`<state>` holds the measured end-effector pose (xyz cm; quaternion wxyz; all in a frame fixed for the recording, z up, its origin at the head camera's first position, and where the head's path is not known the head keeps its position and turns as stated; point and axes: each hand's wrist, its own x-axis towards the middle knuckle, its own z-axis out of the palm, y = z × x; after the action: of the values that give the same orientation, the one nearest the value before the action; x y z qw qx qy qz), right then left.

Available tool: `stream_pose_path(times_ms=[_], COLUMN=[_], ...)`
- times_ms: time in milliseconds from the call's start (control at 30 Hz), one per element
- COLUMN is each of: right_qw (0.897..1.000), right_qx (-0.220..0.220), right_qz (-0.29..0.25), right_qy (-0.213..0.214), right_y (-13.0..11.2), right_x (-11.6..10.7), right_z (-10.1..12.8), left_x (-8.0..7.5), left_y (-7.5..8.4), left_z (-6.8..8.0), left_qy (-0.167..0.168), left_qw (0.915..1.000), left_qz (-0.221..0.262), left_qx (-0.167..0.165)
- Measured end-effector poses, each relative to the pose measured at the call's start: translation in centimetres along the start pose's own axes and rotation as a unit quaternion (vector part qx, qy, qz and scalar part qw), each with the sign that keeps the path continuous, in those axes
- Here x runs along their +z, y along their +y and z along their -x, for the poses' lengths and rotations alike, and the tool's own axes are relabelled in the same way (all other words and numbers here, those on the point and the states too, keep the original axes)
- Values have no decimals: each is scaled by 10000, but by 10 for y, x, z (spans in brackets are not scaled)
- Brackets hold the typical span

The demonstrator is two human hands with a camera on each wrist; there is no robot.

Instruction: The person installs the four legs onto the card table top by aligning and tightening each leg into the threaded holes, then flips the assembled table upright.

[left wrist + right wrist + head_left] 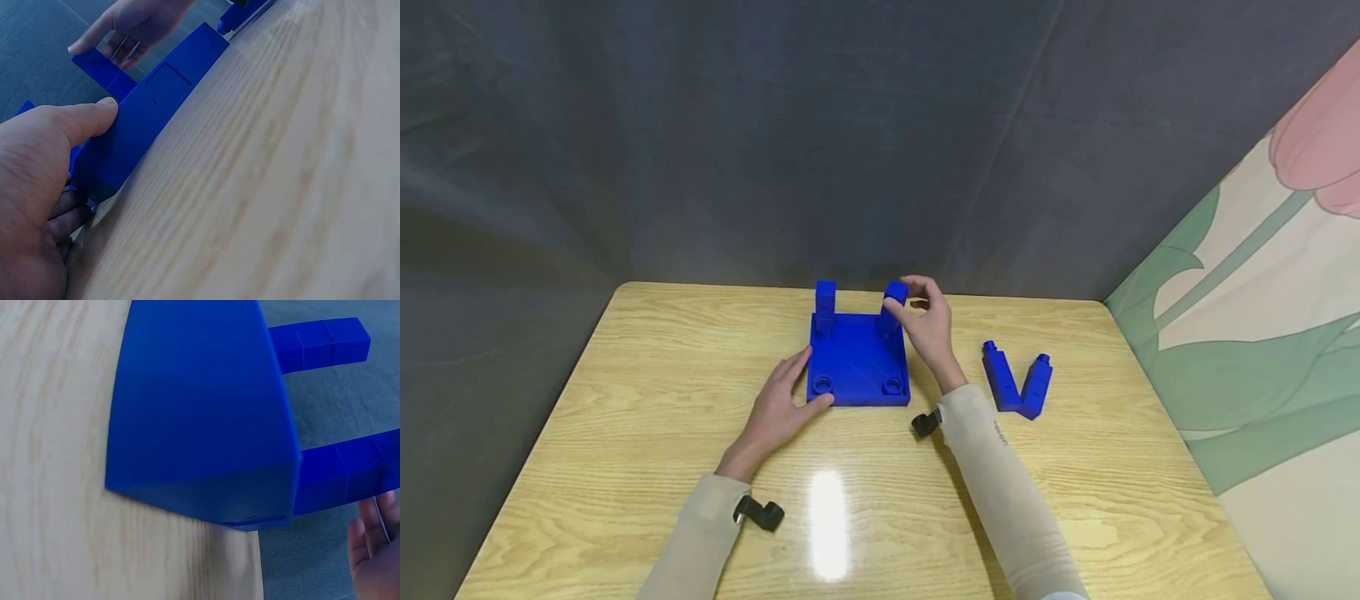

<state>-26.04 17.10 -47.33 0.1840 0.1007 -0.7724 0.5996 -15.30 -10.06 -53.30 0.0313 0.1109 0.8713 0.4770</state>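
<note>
A square blue base (857,358) with a raised rim lies on the table. Two blue legs stand up at its far corners, the left leg (825,307) and the right leg (891,310); round sockets (823,385) show at the near corners. My left hand (775,410) holds the base's near left corner, thumb (94,122) against the front wall and fingers along the left side. Around the far right leg, my right hand (931,329) has its thumb on the near face and fingers behind. The right wrist view shows that leg (344,475) seated at the base's corner.
Two more blue legs (1000,379) (1036,387) with round pegs lie in a V right of the base, their near ends touching. A dark curtain (850,142) hangs behind the wooden table (647,400). Floral fabric (1262,350) borders the right side.
</note>
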Motion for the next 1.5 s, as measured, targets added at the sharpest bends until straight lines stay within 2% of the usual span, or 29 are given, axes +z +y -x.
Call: stream_pose_path(times_ms=[133, 300, 433, 567, 700, 933, 1167, 1333, 1500], right_qw=[9968, 9834, 9774, 9745, 9761, 9860, 9980, 9996, 9992], right_qx=[-44, -92, -91, -42, 50, 81, 71, 14, -76], right_qz=[-644, -1414, -1578, -1723, -1708, -1344, -461, -290, -330], right_qy=[-462, -1130, -1400, -1436, -1346, -985, -429, 1, 192], right_y=[3, 4, 4, 4, 3, 4, 4, 3, 1], right_x=[-5, -8, -7, -6, -8, -8, -5, -1, 1], right_z=[-1, -3, -5, -5, -4, -3, -2, -2, -1], left_x=[0, 1, 0, 0, 1, 1, 1, 1, 1], left_y=[1, 0, 0, 0, -1, -2, -3, -3, -3], left_z=[0, 0, 1, 0, 1, 0, 0, 0, 0], left_qy=[-5, 10, 17, 25, 33, 36, 64, 37, 35], left_qw=[10000, 10000, 10000, 10000, 10000, 10000, 9999, 10000, 10000], left_qz=[12, -4, -3, 12, 12, -5, -21, -29, -43], left_qx=[1, 21, 31, 83, 90, 78, 116, 78, 74])
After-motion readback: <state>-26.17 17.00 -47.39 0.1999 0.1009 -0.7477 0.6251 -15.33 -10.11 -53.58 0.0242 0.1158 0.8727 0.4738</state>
